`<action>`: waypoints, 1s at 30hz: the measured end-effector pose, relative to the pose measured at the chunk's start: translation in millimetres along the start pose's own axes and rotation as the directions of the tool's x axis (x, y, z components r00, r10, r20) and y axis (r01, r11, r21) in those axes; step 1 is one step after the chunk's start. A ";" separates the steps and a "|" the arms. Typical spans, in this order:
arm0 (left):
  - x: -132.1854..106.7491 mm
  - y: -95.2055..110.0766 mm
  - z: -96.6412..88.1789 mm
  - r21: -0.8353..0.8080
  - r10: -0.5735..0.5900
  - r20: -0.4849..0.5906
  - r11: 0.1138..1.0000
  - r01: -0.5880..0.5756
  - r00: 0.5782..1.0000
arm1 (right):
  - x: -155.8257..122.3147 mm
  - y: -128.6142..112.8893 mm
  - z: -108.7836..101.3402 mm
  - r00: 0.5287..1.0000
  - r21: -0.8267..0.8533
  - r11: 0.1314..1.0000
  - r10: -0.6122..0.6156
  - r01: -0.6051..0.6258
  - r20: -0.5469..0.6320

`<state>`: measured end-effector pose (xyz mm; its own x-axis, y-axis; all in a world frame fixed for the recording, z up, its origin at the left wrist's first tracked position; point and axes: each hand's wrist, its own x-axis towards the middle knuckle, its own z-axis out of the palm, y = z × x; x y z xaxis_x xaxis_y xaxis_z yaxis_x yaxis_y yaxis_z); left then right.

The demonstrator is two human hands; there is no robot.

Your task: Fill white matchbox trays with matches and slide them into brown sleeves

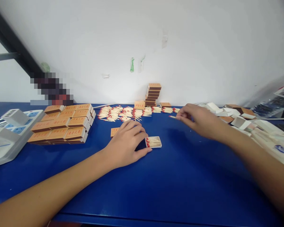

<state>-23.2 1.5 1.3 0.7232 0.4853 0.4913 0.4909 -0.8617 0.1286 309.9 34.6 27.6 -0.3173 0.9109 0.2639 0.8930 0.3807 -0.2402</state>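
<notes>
My left hand rests low on the blue table, thumb and index finger on either side of the left end of a small white matchbox tray. Red-headed matches lie in that tray. An orange matchbox is partly hidden behind the same hand. Over to the right, the fingers of my right hand are pinched on a match, its red head pointing left; whether more than one is held I cannot tell. Loose matches lie in a long row along the back, reaching to the right hand.
Stacked orange matchboxes stand at left, beside a white power strip. A leaning matchbox tower rises near the wall. White trays and covers lie heaped at right, with a plastic pack in front.
</notes>
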 end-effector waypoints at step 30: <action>1.1 1.8 -0.4 -0.011 -0.003 0.004 1.000 0.003 1.000 | 8.5 33.0 4.3 0.968 -0.028 0.978 0.198 -0.205 -0.154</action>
<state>-21.7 0.5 2.4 0.7238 0.4885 0.4874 0.4875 -0.8619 0.1398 335.3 55.5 17.8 -0.0812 0.9325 0.3519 0.9476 0.1816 -0.2627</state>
